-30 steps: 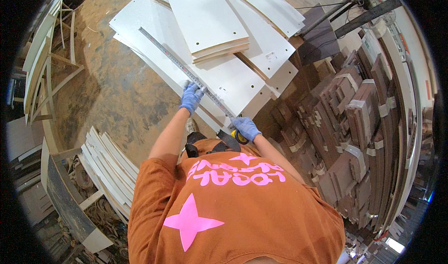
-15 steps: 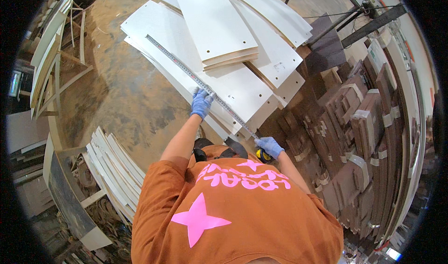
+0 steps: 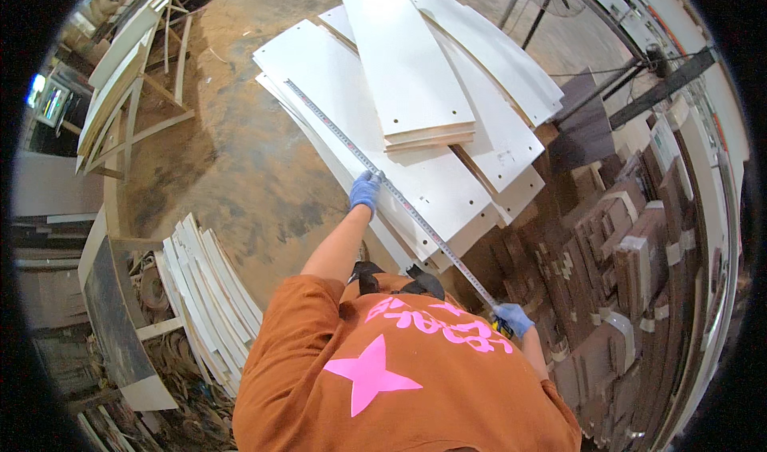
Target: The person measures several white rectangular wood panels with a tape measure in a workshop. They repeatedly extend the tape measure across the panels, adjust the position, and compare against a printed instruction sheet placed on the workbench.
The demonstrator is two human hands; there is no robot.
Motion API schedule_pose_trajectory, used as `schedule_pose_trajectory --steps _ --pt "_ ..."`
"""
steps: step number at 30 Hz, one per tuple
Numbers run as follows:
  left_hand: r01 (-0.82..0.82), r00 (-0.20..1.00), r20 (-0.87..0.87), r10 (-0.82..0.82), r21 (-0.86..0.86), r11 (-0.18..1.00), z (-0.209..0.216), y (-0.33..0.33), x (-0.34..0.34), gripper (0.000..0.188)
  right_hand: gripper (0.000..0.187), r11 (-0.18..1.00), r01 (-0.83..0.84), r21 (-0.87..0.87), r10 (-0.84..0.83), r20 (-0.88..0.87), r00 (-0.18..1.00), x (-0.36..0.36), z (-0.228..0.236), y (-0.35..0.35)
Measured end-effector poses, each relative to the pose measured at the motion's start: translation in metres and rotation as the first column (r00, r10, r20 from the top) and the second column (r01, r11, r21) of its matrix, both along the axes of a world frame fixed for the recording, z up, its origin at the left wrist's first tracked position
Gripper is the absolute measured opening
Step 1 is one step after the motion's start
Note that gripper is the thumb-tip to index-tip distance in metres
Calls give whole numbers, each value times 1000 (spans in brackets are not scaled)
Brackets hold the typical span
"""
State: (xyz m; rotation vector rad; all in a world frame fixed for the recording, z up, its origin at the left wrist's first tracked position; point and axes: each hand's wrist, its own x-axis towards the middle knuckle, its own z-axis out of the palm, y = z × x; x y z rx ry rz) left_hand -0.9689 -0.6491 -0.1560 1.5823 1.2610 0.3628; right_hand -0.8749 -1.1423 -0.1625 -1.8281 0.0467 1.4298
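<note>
A long white panel (image 3: 351, 109) with small holes near its ends lies on a stack of similar boards. Slantwise across it runs the blade of a tape measure (image 3: 425, 224), its far end close to the panel's upper left corner. My left hand (image 3: 365, 192), in a blue glove, pinches the blade partway along, at the panel's left edge. Beyond the panel's near end, my right hand (image 3: 515, 319), gloved too, grips the yellow and black case (image 3: 502, 326). The sleeve side and fingers partly hide that case. Between my hands the blade is stretched straight.
Shorter white panels (image 3: 415, 61) lie piled on top of the stack. Brown bundled boards (image 3: 631, 244) fill the right side. Curved white strips (image 3: 209, 284) stand at lower left, and a wooden rack (image 3: 128, 101) is at far left. A dark metal frame (image 3: 663, 89) stands at upper right.
My right hand has moved right and toward me with the case, and more blade spans past the panel's near end. My left hand still holds the blade; the whole view has shifted.
</note>
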Motion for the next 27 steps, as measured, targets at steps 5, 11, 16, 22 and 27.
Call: schedule_pose_trajectory --steps 5,11,16,22,27 --pt "-54 998 -10 55 81 995 -38 11 8 48 24 999 41 27 -41 -3 999 -3 -1 6" --pt "-81 997 3 81 52 995 -78 31 -5 45 26 991 -135 -17 136 81 987 -5 -12 34" --pt "-17 998 -62 21 70 997 -34 12 5 44 28 997 -54 57 50 75 996 -13 -10 41" --pt "-7 1000 17 6 34 999 -57 22 -4 43 25 987 -65 145 53 89 995 -12 0 73" --pt "13 996 89 -10 -35 999 -20 9 1 43 25 966 28 255 -52 87 995 -18 0 81"
